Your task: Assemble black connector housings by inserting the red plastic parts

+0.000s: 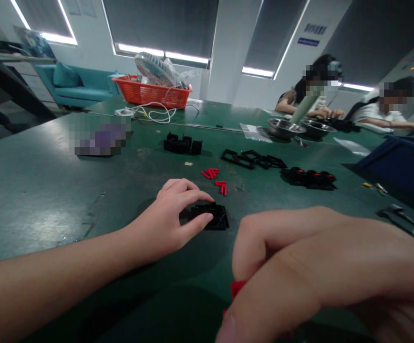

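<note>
My left hand (173,216) rests on the table, thumb and fingers curled around a small black plastic part (221,216) that lies flat there. Close to the camera, my right hand (310,257) is closed in a pinch. A bit of a red plastic piece (237,287) shows between its thumb and forefinger; the rest is hidden by the fingers. Just beyond my left hand lie several small red pins (211,173) in two loose groups.
Farther back are a black plastic housing (182,144), black frames (253,158) and a black assembly with red inserts (307,177). A blue bin (400,166) stands right, an orange basket (151,93) at the back. Two people sit beyond metal bowls (285,128).
</note>
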### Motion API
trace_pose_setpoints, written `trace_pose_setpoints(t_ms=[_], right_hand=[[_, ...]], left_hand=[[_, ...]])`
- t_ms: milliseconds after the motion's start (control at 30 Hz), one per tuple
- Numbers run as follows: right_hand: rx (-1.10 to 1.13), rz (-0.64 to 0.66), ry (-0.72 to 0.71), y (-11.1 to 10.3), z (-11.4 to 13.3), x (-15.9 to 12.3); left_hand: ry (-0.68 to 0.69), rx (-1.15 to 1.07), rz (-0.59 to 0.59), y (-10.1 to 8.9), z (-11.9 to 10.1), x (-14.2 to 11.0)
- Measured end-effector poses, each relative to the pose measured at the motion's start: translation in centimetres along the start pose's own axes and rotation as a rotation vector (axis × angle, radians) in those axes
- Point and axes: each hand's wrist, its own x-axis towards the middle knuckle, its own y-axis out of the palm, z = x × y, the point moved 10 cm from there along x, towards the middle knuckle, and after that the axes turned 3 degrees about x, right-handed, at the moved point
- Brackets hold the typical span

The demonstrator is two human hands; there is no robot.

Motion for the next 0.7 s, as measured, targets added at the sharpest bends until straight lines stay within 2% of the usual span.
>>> trace_pose_setpoints(t_ms=[100,200,333,500,700], right_hand=[[0.179,0.032,-0.061,-0.3,-2.4,0.0],[0.199,0.010,0.089,-0.6,-6.6,0.7],[0.142,-0.023,0.169,-0.7,-9.5,1.6],[0.078,-0.113,0.224,-1.2,-11.3,1.9],[-0.061,-0.206,0.186,-1.3,-11.2,1.9]], left_hand=[[-0.002,0.003,-0.002,0.0,0.1,0.0],[0.025,0.008,0.012,0.3,0.1,0.0],[0.030,0.049,0.043,0.9,0.3,0.0],[-0.011,0.094,0.084,1.6,0.8,0.1],[-0.004,0.136,0.078,1.6,0.8,0.1]])
